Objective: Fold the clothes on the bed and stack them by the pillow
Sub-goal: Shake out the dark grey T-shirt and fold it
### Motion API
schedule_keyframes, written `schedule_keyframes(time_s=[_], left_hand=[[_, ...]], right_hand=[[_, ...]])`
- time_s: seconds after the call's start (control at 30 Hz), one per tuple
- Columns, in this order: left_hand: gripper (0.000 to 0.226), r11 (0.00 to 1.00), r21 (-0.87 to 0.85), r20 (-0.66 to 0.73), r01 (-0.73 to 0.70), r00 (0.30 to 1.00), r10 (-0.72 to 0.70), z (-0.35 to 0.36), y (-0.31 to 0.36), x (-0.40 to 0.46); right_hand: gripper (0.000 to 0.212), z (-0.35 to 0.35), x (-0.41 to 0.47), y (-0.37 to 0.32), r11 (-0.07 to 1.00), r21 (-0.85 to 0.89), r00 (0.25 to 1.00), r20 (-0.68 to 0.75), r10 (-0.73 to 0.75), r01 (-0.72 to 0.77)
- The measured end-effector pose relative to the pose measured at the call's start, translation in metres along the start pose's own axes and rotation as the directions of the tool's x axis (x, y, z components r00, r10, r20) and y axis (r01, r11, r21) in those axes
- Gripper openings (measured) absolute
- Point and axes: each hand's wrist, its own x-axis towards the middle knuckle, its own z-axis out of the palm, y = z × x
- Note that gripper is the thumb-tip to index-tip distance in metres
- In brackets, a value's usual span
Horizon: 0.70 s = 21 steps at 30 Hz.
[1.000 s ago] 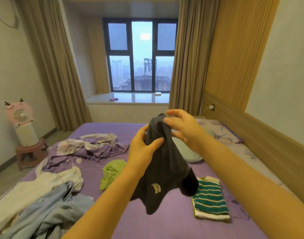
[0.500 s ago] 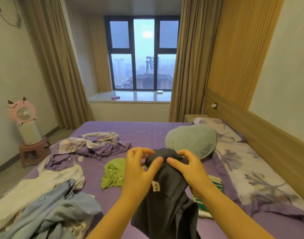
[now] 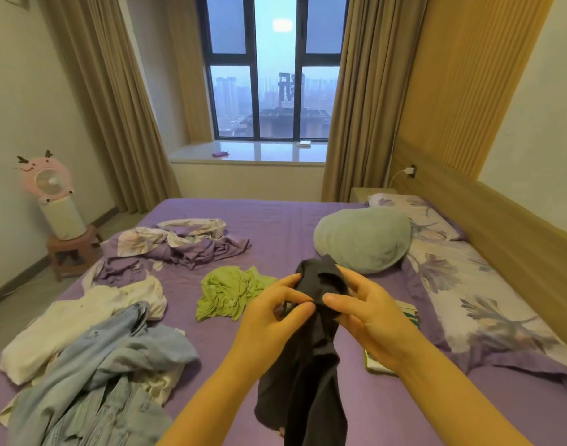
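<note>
Garment [image 3: 308, 365] vertical, pinched, hem downward.

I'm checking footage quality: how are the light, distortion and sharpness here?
Head view: daylight from the window is dim and hazy, so shadows are soft; wide-angle bending bows the curtains and headboard; both hands, left hand and right hand, are slightly soft on the dark garment.
</note>
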Motion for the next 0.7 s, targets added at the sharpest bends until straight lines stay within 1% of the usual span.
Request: schedule_keyframes(time_s=[0.03, 0.1, 0.13, 0.2, 0.27, 0.3, 0.37, 0.43, 0.5, 0.53, 0.6, 0.67, 0.7], left_hand=[[0.004, 0.994, -0.093, 0.008, 0.054, 0.999, -0.053, -0.001, 0.001, 0.001], [0.021, 0.967, -0.226, 0.006, 0.116, 0.993, -0.118, -0.003, 0.004, 0.002], [0.027, 0.962, -0.243, -0.01, 0.126, 0.991, -0.132, -0.004, 0.004, 0.003], [0.023, 0.974, -0.193, -0.066, 0.115, 0.989, -0.13, -0.005, 0.007, 0.004], [0.018, 0.985, -0.126, -0.111, 0.119, 0.985, -0.133, -0.005, 0.006, 0.007], [0.018, 0.983, -0.107, -0.118, 0.147, 0.98, -0.16, -0.008, 0.006, 0.009], [0.02, 0.964, -0.103, -0.096, 0.247, 0.962, -0.256, -0.016, 0.005, 0.016], [0.022, 0.909, -0.155, -0.009, 0.387, 0.92, -0.393, -0.023, 0.003, 0.025], [0.021, 0.829, -0.202, 0.101, 0.521, 0.853, -0.512, -0.028, 0.002, 0.031], [0.023, 0.794, -0.211, 0.157, 0.57, 0.821, -0.548, -0.03, 0.003, 0.032], [0.03, 0.727, -0.228, 0.298, 0.647, 0.758, -0.581, -0.034, 0.005, 0.031], [0.036, 0.727, -0.215, 0.433, 0.652, 0.731, -0.528, -0.036, 0.004, 0.031], [0.042, 0.736, -0.222, 0.459, 0.639, 0.735, -0.5, -0.035, 0.003, 0.031]], right_hand=[[0.05, -0.001, -0.001, 0.001, 1.0, -0.019, 1.0, 0.009, 0.0, 0.0], [0.052, -0.002, -0.004, 0.002, 0.996, -0.088, 1.0, 0.005, -0.001, 0.001], [0.051, -0.002, -0.005, 0.003, 0.992, -0.129, 1.0, -0.02, -0.008, 0.006], [0.039, -0.002, -0.007, 0.005, 0.983, -0.184, 0.995, -0.09, -0.035, 0.018], [0.029, -0.004, -0.009, 0.003, 0.981, -0.194, 0.994, -0.104, -0.021, 0.001], [0.03, -0.007, -0.009, 0.002, 0.986, -0.163, 0.996, -0.081, 0.022, -0.035], [0.033, -0.016, -0.01, -0.001, 0.991, -0.048, 0.993, -0.011, 0.121, -0.121], [0.036, -0.025, -0.007, -0.004, 0.974, 0.111, 0.98, -0.016, 0.198, -0.195], [0.042, -0.035, 0.001, -0.004, 0.936, 0.252, 0.956, -0.095, 0.278, -0.248], [0.044, -0.039, 0.005, -0.003, 0.924, 0.277, 0.939, -0.148, 0.311, -0.263], [0.043, -0.046, 0.012, 0.0, 0.926, 0.227, 0.899, -0.256, 0.356, -0.302], [0.039, -0.052, 0.018, 0.004, 0.934, 0.121, 0.865, -0.353, 0.356, -0.335], [0.037, -0.054, 0.02, 0.006, 0.94, 0.025, 0.852, -0.414, 0.32, -0.341]])
